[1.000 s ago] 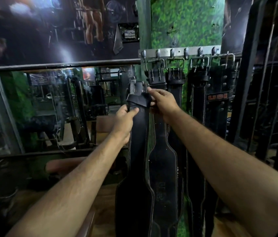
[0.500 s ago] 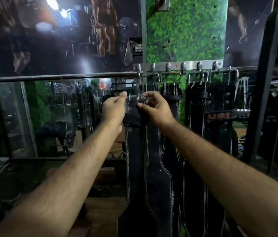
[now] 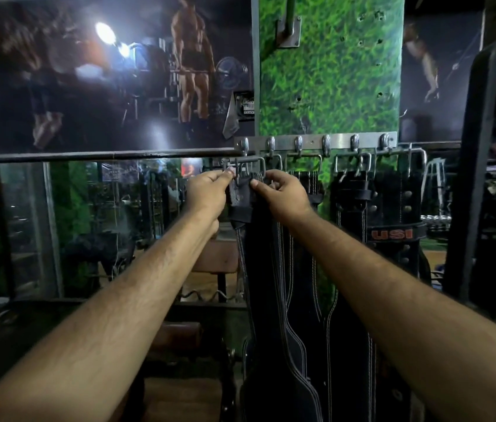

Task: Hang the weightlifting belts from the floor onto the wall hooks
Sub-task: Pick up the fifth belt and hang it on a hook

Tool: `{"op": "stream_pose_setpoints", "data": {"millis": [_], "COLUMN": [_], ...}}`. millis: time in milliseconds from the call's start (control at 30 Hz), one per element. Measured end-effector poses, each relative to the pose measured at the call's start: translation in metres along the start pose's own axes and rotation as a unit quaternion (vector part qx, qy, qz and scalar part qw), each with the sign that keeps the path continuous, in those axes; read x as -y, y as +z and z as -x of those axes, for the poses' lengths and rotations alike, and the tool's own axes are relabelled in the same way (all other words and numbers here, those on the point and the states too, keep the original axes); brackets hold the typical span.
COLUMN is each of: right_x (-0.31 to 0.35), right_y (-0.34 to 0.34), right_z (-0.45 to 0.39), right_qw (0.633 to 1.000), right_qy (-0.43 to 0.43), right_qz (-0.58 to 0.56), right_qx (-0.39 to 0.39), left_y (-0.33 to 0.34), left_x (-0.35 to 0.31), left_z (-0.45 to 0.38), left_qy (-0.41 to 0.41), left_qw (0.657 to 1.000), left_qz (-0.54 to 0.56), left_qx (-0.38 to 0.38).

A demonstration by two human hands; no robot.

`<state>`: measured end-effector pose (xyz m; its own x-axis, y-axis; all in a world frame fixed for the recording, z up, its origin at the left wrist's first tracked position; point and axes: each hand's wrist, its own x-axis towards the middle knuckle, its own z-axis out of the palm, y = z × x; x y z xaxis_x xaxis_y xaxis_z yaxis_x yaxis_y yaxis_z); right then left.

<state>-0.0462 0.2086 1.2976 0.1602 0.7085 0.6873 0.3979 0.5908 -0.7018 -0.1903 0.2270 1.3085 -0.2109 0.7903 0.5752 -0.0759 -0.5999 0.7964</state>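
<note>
Both arms stretched forward toward the hook rail [image 3: 313,143], a metal strip with six hooks fixed at the lower edge of the green grass-pattern panel [image 3: 329,71]. Left hand [image 3: 207,194] with fingers curled, pinching the left side of the steel buckle [image 3: 245,166] of the black belt [image 3: 266,300]. Right hand [image 3: 283,194] also curled, gripping the top of the same belt just under the buckle, on its right side. Buckle raised to just below the leftmost hook [image 3: 244,146]; whether already caught on the hook, cannot tell. Belt hanging straight down from the hands, wide padded part with white stitching low in the view, its lower end out of view.

To the right, several other black belts hanging by their buckles from the other hooks, close together and partly overlapping. One among them, the USI belt [image 3: 393,234], with red letters, near the right end of the rail. Left of the rail, a mirror [image 3: 94,226] under a dark horizontal bar, and above it a dark poster [image 3: 103,71] showing a lifter with a barbell. At the far right, a dark metal rack [image 3: 481,178].
</note>
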Motion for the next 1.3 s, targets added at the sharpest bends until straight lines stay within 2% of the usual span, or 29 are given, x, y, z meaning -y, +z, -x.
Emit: {"op": "stream_pose_setpoints", "data": {"millis": [67,200,433,600,700,833,933,1033,1100,1167,1300], "right_x": [0.005,0.014,0.015,0.006,-0.004,-0.016,-0.028,-0.048,-0.065,-0.082,-0.132], "right_y": [-0.003,0.003,0.023,0.035,0.041,0.046,0.048,0.051,0.054,0.057,0.059], "right_z": [-0.014,-0.037,-0.067,-0.061,-0.050,-0.030,-0.011,0.018,0.039,0.058,0.101], "right_qw": [0.997,0.999,0.996,0.987,0.987,0.989,0.992,0.993,0.985,0.976,0.974], "right_qy": [-0.009,0.039,0.065,0.076,0.073,0.083,0.082,0.094,0.111,0.118,0.135], "right_qz": [0.079,0.005,0.036,0.117,0.120,0.081,-0.011,-0.068,-0.129,-0.177,-0.170], "right_qx": [-0.012,-0.007,-0.057,-0.074,-0.083,-0.090,-0.096,-0.012,0.041,0.054,0.064], "left_y": [0.007,0.018,0.028,0.025,0.018,0.005,-0.006,-0.013,-0.015,-0.017,-0.026], "left_x": [-0.007,-0.013,-0.023,-0.001,0.017,0.025,0.034,0.050,0.060,0.075,0.115], "left_z": [-0.010,-0.035,-0.083,-0.095,-0.090,-0.069,-0.045,-0.026,-0.012,0.003,0.030], "left_qy": [-0.010,-0.047,-0.099,-0.136,-0.156,-0.122,-0.080,-0.062,-0.071,-0.090,-0.129], "left_qw": [1.000,0.998,0.994,0.990,0.986,0.988,0.987,0.985,0.985,0.983,0.976], "left_qz": [-0.001,0.034,0.008,0.029,0.053,0.068,0.090,0.104,0.095,0.084,0.064], "left_qx": [-0.012,-0.030,-0.046,0.005,0.020,0.066,0.110,0.122,0.126,0.138,0.162]}}
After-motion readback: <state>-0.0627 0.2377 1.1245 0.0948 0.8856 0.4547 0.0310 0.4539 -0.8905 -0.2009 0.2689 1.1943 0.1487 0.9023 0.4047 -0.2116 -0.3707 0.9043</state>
